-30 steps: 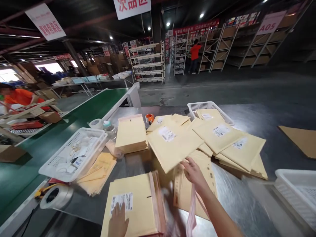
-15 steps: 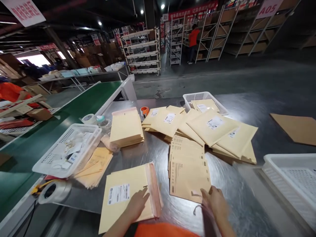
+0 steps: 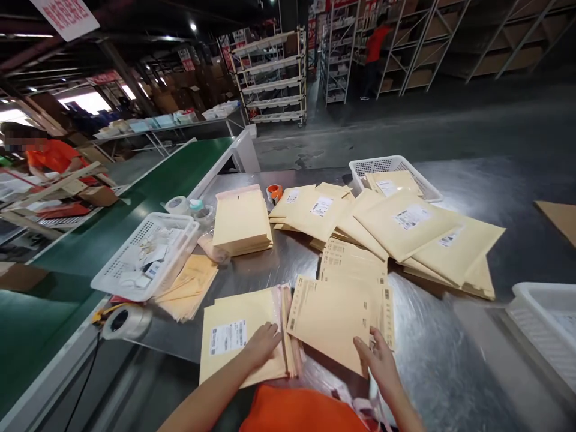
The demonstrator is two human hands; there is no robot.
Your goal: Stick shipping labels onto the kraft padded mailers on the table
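A yellow padded envelope (image 3: 258,312) with a white printed label lies at the front of the metal table. My left hand (image 3: 261,347) rests on it, fingers curled at its parted mouth beside the pink flap strip. My right hand (image 3: 377,363) pinches the lower right edge of a flat, printed kraft envelope (image 3: 333,321). That piece is tilted, its left edge close to the padded envelope's mouth. Under and behind it, more printed kraft pieces (image 3: 353,264) lie in an overlapping stack. Thin pale strips (image 3: 366,408) hang below my right hand.
Labelled padded envelopes (image 3: 405,231) lie in an overlapping pile. A stack of padded envelopes (image 3: 243,219) stands left of an orange tape roll (image 3: 274,193). White baskets (image 3: 103,285) flank the table; a green conveyor (image 3: 175,174) runs left. A person in orange (image 3: 54,157) works beyond it.
My right hand has lifted a kraft envelope off the stack and moved it left. My left hand has shifted to the padded envelope's mouth, which now stands apart. The view has tilted.
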